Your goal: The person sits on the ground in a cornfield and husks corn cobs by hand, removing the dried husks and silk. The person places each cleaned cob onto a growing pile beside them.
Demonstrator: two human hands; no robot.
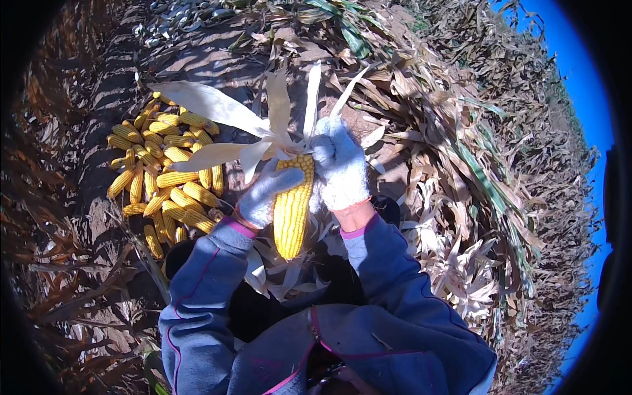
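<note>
An ear of corn [292, 212] with bare yellow kernels points its tip toward my body. Pale dry husk leaves [279, 106] are peeled back and fan out from its far end. My left hand [269, 195], in a white knit glove, grips the ear from the left with the thumb across the kernels. My right hand [341, 165], gloved the same way, is closed at the base of the ear where the husk joins. Its fingertips are partly hidden, and husk strips stick out beyond it.
A pile of husked corn ears [165, 163] lies on the soil to the left. Dry cornstalks [459, 148] are heaped along the right, with loose husks [459, 276] at their near side. More pale husks [182, 17] lie at the far left. Standing dry corn plants [54, 173] line the left edge.
</note>
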